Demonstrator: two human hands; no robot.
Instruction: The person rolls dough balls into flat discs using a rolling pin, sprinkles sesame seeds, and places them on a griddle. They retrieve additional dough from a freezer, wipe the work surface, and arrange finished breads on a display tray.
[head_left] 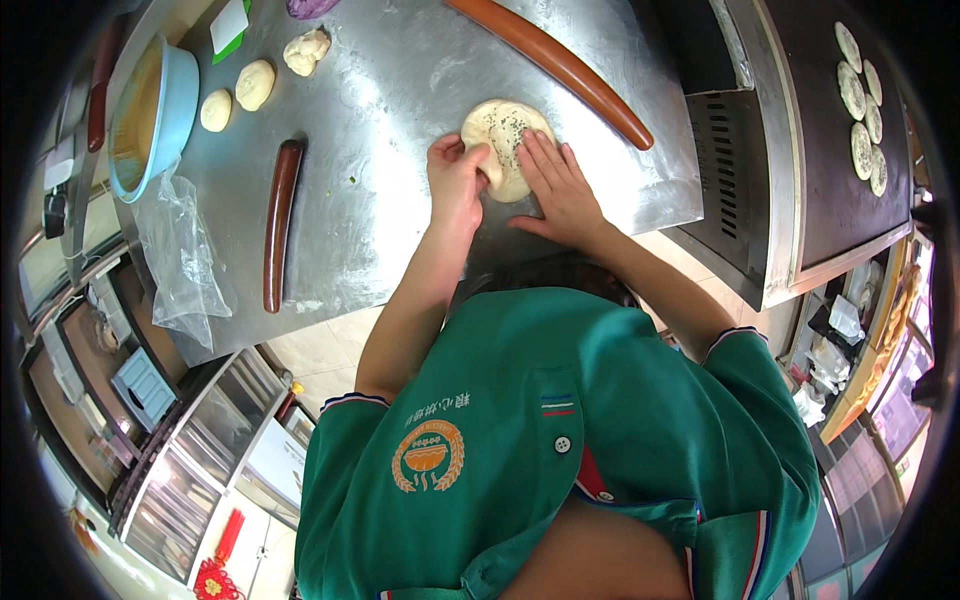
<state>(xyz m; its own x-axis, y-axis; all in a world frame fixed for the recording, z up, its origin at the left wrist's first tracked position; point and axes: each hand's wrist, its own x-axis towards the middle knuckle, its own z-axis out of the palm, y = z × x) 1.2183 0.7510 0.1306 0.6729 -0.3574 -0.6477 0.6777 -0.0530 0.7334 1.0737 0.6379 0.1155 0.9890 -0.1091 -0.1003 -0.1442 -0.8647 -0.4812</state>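
Note:
A round of pale flattened dough [497,127], scattered with dark seeds, lies on the metal worktable [370,200] in front of me. My left hand [458,175] pinches the dough's left edge, lifting and folding a flap of it between thumb and fingers. On the right side of the dough my right hand [560,190] lies flat, its fingers stretched over the seeded top and its thumb apart. The dough's lower right part is hidden under that hand.
Left of me lie a short dark rolling pin [282,225], several dough pieces [255,85] and a blue basin [180,110] with a plastic bag [178,250]. A long brown rolling pin [560,70] lies beyond the dough. Several seeded flatbreads [862,150] rest on a griddle [820,190] at right.

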